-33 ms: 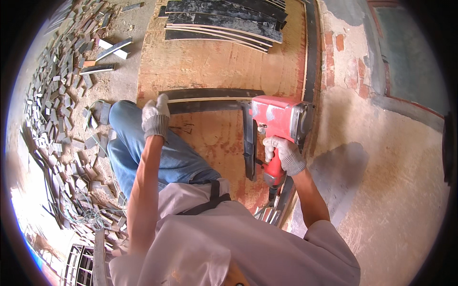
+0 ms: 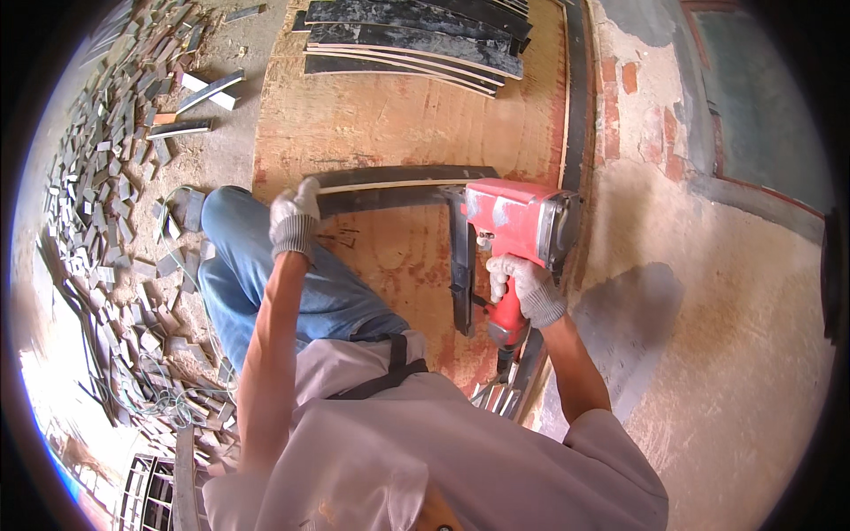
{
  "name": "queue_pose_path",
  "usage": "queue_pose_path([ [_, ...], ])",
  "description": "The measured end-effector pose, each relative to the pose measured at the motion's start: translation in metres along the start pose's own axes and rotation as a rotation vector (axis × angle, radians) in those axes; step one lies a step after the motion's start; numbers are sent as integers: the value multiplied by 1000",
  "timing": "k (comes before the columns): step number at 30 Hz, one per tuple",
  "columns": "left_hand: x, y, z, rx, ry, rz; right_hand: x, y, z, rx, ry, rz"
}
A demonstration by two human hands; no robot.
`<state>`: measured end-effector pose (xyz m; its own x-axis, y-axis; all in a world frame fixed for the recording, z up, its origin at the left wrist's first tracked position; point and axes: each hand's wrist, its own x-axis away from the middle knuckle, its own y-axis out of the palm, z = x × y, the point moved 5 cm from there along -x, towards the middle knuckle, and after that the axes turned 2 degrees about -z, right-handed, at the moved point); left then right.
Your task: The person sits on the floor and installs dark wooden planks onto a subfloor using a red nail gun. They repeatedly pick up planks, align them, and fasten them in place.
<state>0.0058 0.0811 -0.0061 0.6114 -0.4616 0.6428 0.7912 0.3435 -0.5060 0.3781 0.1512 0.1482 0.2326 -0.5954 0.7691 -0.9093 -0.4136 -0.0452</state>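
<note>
In a pale work glove, my right hand (image 2: 527,288) is wrapped round the handle of a red nail gun (image 2: 509,217). The tool's nose and its dark magazine (image 2: 463,265) are at the right end of a dark wooden strip (image 2: 381,196) with a pale edge. Alongside this strip, on the far side, lies another dark strip (image 2: 412,173). My left hand (image 2: 295,217), gloved too, is closed on the left end of the strips. Its fingers cover that end. Beneath everything is a plywood sheet (image 2: 381,124).
More dark strips (image 2: 412,40) are stacked at the plywood's far end. Many cut-off pieces (image 2: 115,190) litter the floor on the left, with a thin greenish cord (image 2: 159,403) among them. A patchy plaster wall (image 2: 726,301) rises on the right. Short strip pieces (image 2: 498,398) lie below the nail gun.
My left hand has shifted slightly to the right and down, and the strips have slid a little to the right with it. The nail gun is nearly in the same place.
</note>
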Motion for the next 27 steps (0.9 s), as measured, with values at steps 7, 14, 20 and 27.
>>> queue_pose_path([
  [7,47,75,-23,753,-556,-364,5,14,13,198,-44,-58],
  [14,40,67,-14,-236,376,-434,-4,21,25,450,-123,-159],
  [20,38,68,-23,428,-154,-485,10,41,7,110,-20,-26],
  [27,40,65,-12,131,21,-466,2,41,30,455,-65,-209],
])
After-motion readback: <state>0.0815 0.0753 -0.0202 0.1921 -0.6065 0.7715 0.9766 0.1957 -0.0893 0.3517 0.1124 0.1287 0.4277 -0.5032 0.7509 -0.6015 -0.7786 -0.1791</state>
